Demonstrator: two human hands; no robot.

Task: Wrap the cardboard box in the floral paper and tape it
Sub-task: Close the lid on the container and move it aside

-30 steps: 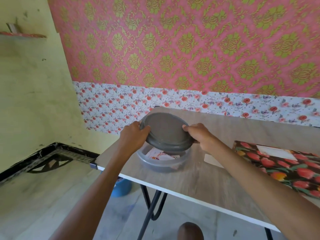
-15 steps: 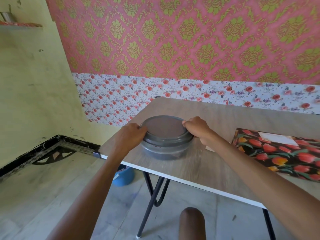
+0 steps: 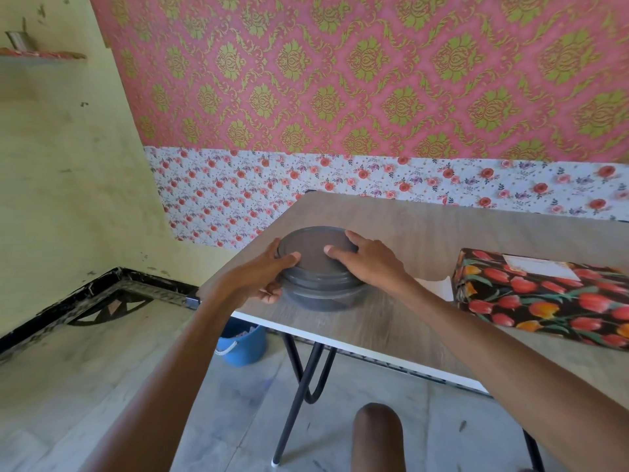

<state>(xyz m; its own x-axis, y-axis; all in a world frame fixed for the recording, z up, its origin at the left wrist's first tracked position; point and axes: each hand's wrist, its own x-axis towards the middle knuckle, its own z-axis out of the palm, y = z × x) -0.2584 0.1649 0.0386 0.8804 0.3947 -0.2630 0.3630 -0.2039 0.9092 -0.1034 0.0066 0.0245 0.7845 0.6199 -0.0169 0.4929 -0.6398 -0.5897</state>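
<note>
Head view: a round grey plastic container (image 3: 320, 292) with a flat grey lid (image 3: 311, 240) stands near the front left corner of a table with a grey wood-pattern top and a white edge (image 3: 442, 223). The lid sits closed on the container. The left hand (image 3: 257, 279) grips the container from its left side: the thumb lies over the rim of the lid and the other fingers are curled around the wall below it. The right hand (image 3: 369, 264) rests on the right part of the lid, with the fingers straight and a little spread, flat on the top; it pinches nothing.

The box wrapped in black paper with red and orange tulips (image 3: 544, 301) lies flat on the right part of the table, well apart from both hands and just beside the right forearm. On its top face there is a white rectangular patch (image 3: 541, 267); I cannot tell if it is tape or paper. A white sheet (image 3: 437, 287) lies on the table between the container and the box, partly hidden by the forearm.

Under the table there are a black metal hairpin leg (image 3: 299, 376) and a blue plastic bucket with a white handle (image 3: 243, 345) on the grey floor. A knee (image 3: 377, 437) shows at the bottom edge. Behind the table, the wall has pink paper with green ornaments (image 3: 340, 80) and below it a white strip with small red flowers (image 3: 340, 178).
</note>
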